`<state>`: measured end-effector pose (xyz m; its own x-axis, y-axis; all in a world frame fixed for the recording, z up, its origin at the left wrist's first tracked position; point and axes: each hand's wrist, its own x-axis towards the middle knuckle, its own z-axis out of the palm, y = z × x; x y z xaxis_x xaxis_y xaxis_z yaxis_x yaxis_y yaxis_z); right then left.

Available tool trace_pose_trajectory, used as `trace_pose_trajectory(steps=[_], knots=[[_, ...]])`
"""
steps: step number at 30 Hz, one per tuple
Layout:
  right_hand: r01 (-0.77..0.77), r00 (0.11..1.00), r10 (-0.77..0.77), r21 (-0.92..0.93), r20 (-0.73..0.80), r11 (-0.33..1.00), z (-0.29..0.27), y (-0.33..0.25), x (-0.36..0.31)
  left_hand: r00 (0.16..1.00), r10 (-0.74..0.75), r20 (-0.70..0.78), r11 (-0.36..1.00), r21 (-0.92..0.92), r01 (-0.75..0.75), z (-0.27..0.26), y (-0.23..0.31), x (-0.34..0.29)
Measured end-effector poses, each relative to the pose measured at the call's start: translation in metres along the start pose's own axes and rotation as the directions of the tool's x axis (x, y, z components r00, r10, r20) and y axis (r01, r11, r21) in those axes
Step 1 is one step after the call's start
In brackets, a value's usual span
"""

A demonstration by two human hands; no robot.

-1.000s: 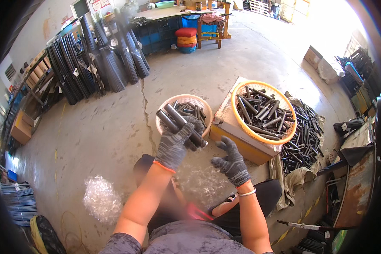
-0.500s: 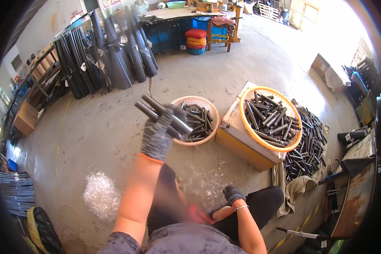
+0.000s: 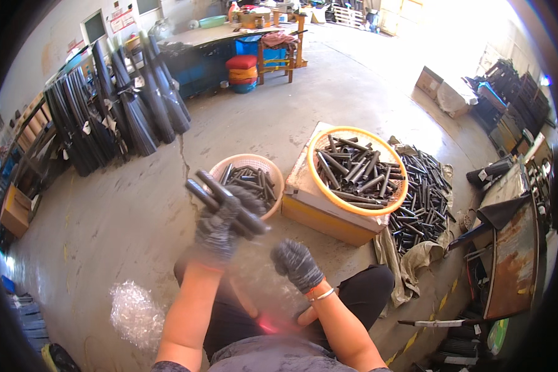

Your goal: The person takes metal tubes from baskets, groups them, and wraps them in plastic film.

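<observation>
Grey-gloved right hand (image 3: 297,265) now higher

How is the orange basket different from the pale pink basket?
The orange basket stands on a box, whereas the pale pink basket stands on the floor. The orange basket looks larger in the picture than the pale pink basket. The orange basket has a strong, bright colour; the pale pink basket is much lighter. Both are round and hold short black tubes.

Grey floor (image 3: 242,127) under pink basket (image 3: 278,178), box (image 3: 328,220), clear plastic (image 3: 135,312).
</observation>
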<state>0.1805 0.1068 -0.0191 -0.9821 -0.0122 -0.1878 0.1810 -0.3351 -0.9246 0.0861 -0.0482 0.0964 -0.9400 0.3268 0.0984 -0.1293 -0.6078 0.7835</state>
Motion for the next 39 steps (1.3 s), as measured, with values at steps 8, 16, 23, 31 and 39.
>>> trace_pose_trajectory(steps=[8,16,23,31,39], knots=[[-0.355,0.922,0.281,-0.287,-0.268,0.89,-0.101,0.1,-0.015,0.993,0.12,0.01,0.976,0.184,-0.12,-0.024,0.01,0.005],[0.061,0.938,-0.141,0.251,0.317,0.966,0.019,-0.059,-0.013,0.988,-0.043,0.149,0.982,0.189,0.014,0.029,-0.02,-0.012],[0.13,0.95,-0.3,-0.775,-0.08,0.619,-0.034,0.051,-0.016,0.988,0.157,-0.004,0.984,0.085,-0.156,-0.014,0.03,0.008],[-0.09,0.983,-0.054,-0.717,-0.175,0.692,-0.077,0.071,-0.018,0.998,0.034,0.054,0.974,0.221,-0.045,-0.002,0.013,-0.003],[0.095,0.995,-0.098,0.133,0.015,0.987,0.018,-0.03,-0.02,0.982,-0.076,0.174,0.992,0.113,0.056,0.027,-0.011,-0.007]])
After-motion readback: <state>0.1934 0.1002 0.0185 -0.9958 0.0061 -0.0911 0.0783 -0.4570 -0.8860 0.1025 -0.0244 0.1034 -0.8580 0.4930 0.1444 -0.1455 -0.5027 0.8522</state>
